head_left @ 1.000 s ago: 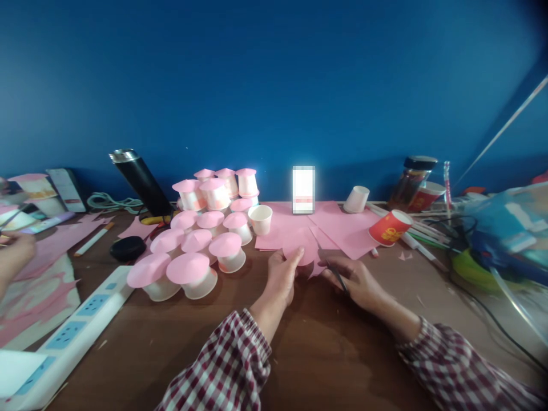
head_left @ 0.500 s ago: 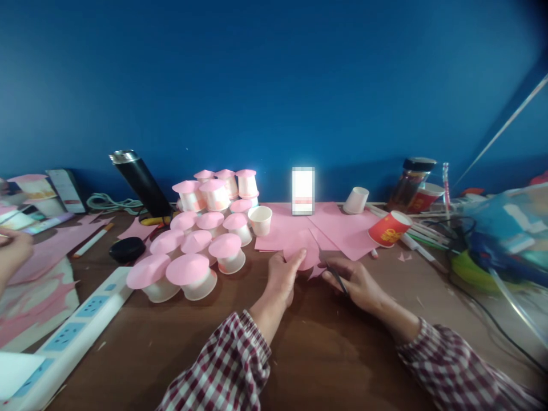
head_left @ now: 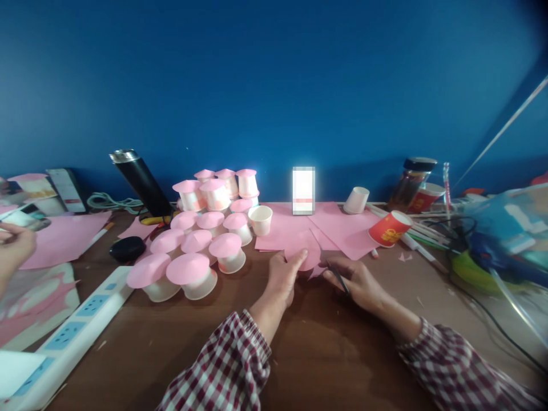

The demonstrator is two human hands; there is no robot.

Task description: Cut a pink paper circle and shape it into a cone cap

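Note:
Between thumb and fingers, my left hand (head_left: 285,277) pinches a rounded piece of pink paper (head_left: 303,251). My right hand (head_left: 353,279) is closed round the handles of dark scissors (head_left: 338,275), whose blades reach up to the paper's right edge. A pointed pink offcut hangs under the blades. Behind both hands lie larger pink paper sheets (head_left: 342,231). To the left of my left hand stand several upturned white paper cups with pink cone tops (head_left: 188,269), and an uncovered white cup (head_left: 260,220) is beside them.
A power strip (head_left: 64,337) and black flask (head_left: 139,182) are at left. At far left is another person's hand (head_left: 15,251) near pink paper. A lit phone (head_left: 303,191), tilted red cup (head_left: 389,228), white cup (head_left: 357,200), dark-lidded jar (head_left: 413,182) and cable stand or lie behind and right.
My hands, the pink paper and the scissors have hardly moved. At far left, the other person's hand has shifted slightly and the pink paper there lies differently.

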